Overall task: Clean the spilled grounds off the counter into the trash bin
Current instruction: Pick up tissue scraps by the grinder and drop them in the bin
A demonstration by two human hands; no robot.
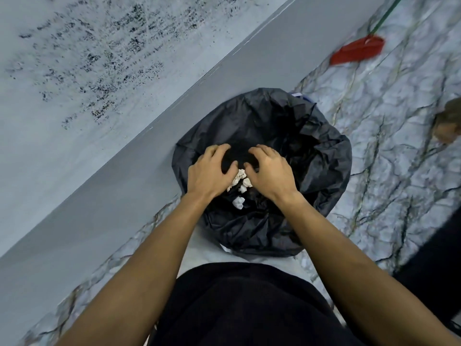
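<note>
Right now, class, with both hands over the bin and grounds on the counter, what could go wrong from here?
1. The left hand and right hand hover over the black bin liner; bits brushed off may miss and land on the marble floor.
2. Dark grounds are smeared widely across the counter, so wiping could push them over the edge.

A red broom head (357, 50) on a green handle (389, 15) lies on the marble floor (389, 136), well beyond the hands, up right. A brown shape at the right edge is unclear.
</note>
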